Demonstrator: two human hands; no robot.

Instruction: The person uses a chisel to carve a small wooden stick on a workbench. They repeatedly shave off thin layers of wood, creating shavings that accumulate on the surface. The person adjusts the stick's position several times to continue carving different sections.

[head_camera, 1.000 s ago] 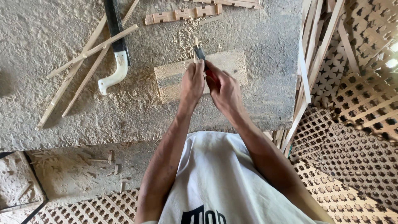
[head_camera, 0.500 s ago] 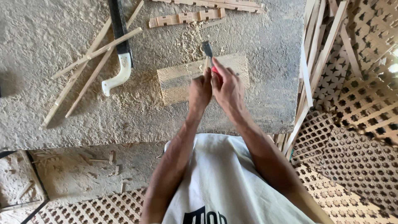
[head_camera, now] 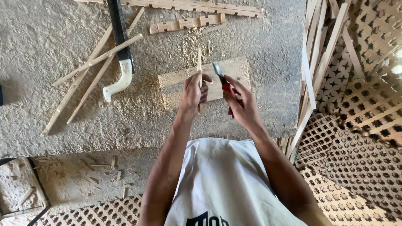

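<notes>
From the head view, the person's left hand [head_camera: 193,93] is clamped round a thin wooden stick [head_camera: 199,62], held upright over the flat wooden block [head_camera: 180,86] on the stone counter [head_camera: 50,37]. The right hand [head_camera: 243,106] is closed on a red-handled chisel [head_camera: 220,77], its blade pointing toward twelve o'clock, just beside the stick but not touching it as far as I can see.

Some cutting looks done already: shavings [head_camera: 190,42] lie scattered at twelve o'clock of the block, and a notched strip [head_camera: 188,24] lies finished beyond them. I'd judge this stick is only partway; I see no notches on its visible part.

At ten o'clock a saw with a white handle [head_camera: 119,81] lies over several plain slats [head_camera: 90,69], seemingly uncut. Finished lattice panels [head_camera: 364,109] stack up at three o'clock.
</notes>
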